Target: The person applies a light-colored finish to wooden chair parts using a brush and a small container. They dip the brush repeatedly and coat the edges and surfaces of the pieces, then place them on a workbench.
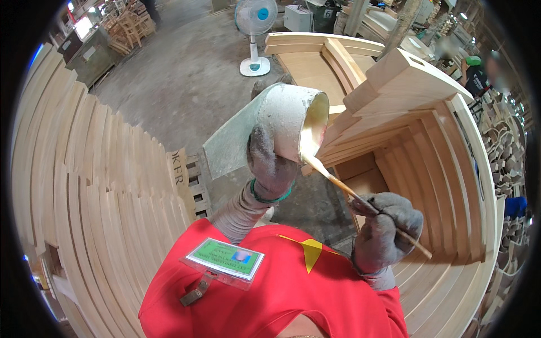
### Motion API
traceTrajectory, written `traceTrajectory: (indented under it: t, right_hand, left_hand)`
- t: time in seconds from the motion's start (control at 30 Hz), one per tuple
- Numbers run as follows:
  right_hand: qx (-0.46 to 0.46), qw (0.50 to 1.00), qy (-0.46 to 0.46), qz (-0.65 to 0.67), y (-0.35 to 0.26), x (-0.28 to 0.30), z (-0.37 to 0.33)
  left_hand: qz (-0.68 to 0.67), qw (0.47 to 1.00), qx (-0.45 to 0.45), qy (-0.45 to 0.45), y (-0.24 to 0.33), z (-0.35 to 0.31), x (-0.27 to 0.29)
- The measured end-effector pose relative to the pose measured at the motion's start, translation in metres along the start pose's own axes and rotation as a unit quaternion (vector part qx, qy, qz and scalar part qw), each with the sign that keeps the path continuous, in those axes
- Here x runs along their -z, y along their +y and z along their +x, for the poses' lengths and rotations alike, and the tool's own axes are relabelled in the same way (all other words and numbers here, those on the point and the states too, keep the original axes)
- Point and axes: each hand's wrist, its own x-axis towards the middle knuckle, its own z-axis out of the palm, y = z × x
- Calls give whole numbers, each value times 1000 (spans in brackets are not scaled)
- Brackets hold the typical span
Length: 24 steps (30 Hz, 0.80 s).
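Note:
My left hand [271, 166], in a dirty grey glove, is closed around a white cup [284, 121]. The cup is tipped with its mouth to the right, and pale creamy paste [311, 138] coats its inside. A flat greyish-green sheet [230, 138] sticks out on the cup's left side; how it is held is hidden. In my gloved right hand [389, 228] is a thin wooden stick [345, 187], pinched near its middle. Its paste-covered end reaches the cup's lower rim, while the other end points down to the right.
Stacked pale wooden slats [96, 152] line the left side. To the right stand curved wooden parts [445, 174], with more wooden frames [310, 62] beyond. A pallet [197, 183] lies beside the left stack. A white fan [255, 39] stands on the concrete floor; another person [476, 76] is far right.

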Motion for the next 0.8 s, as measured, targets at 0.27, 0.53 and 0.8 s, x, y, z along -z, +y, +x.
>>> traceTrajectory:
  t: [0.27, 0.53, 0.8]
  right_hand:
    - [-258, 934, 205, 137, 16, 14, 34]
    - [-261, 961, 76, 42, -1, 30, 104]
    - [-72, 988, -25, -133, -56, 77, 239]
  left_hand:
    - [-649, 443, 615, 70, 50, 33, -11]
    - [-684, 350, 641, 12, 55, 72, -3]
    - [-549, 631, 504, -214, 49, 92, 9]
